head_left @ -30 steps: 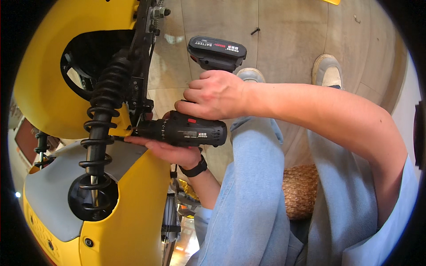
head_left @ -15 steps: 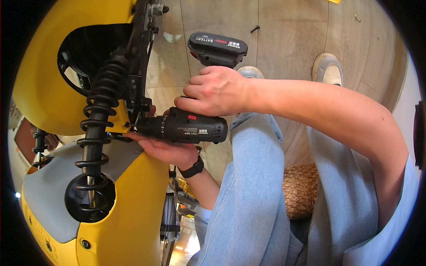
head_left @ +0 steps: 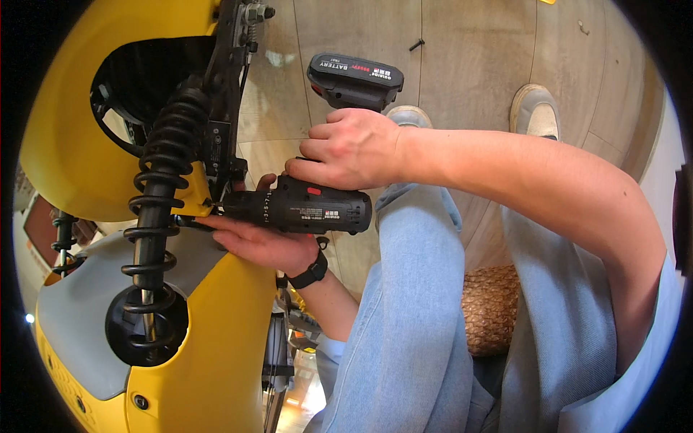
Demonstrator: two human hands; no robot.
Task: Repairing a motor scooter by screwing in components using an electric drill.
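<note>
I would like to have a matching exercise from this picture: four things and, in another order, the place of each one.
1. power drill
2. small dark screw
3. black wristband
4. woven brown object

A. around the left wrist
B. seen between the trouser legs
C. held in the right hand
D. lying on the floor

Pairs: 1-C, 2-D, 3-A, 4-B
</note>
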